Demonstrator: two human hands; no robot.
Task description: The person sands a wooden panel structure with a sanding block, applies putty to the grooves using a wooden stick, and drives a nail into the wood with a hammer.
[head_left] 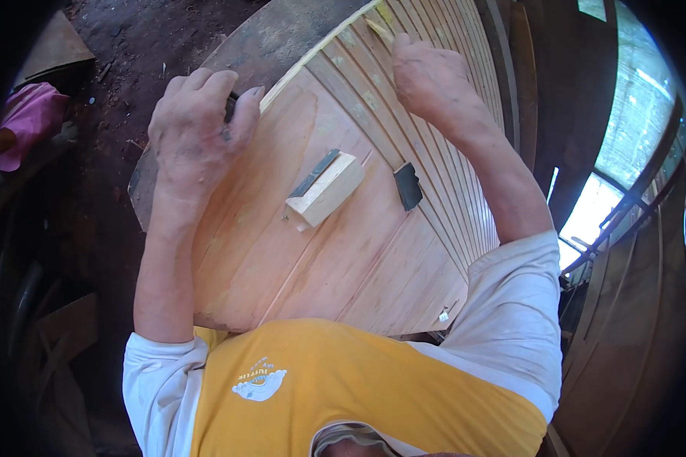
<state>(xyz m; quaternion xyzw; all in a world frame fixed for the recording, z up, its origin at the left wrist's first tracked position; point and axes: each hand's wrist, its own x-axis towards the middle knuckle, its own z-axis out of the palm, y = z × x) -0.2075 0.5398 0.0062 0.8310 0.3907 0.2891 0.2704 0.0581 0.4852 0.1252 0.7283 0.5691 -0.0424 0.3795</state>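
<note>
My left hand (194, 122) is closed at the left edge of a large wooden panel (282, 259), with a small dark piece (232, 105) between thumb and fingers; its kind is mostly hidden. My right hand (432, 80) is a fist over the narrow wooden slats (366, 91) on the panel's right side. From its fingertips a thin pale strip (379, 30) sticks out along a groove. A light wooden block (331, 194) with a dark sheet on one side rests on the smooth boards. Beside it a small black piece, like folded sandpaper (408, 186), lies across the slats' edge.
A small white object (444, 314) lies near the panel's lower right corner. Dark ground, a pink cloth (34, 126) and scrap boards (57, 49) are at the left. Curved timber and a bright opening (591, 213) are on the right.
</note>
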